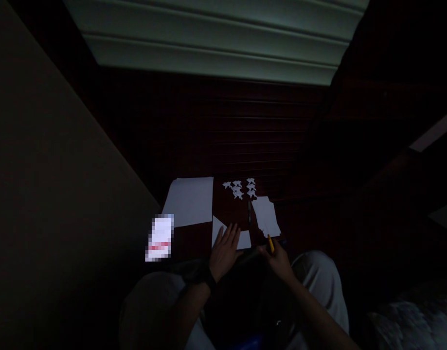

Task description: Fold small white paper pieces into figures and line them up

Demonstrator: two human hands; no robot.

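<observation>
My left hand [226,250], with a dark band at its wrist, lies flat on a white piece of paper [244,240], fingers spread. Parts of the sheet show on both sides of the fingers. Close to the table's front edge, my right hand [279,260] is closed around a slim yellow tool [271,243]. Its exact kind is too dark to make out. Just beyond that hand lies a cut white sheet [266,217] with uneven edges. A dark pen [249,212] rests to the left of this sheet.
Several small white paper cutouts [238,189] lie toward the back of the dark table [192,238]. A stack of white paper [190,201] is at the left, with a bright, pixelated rectangle [161,238] beside it. My knees [320,277] flank the table's front; a wall [62,170] rises at left.
</observation>
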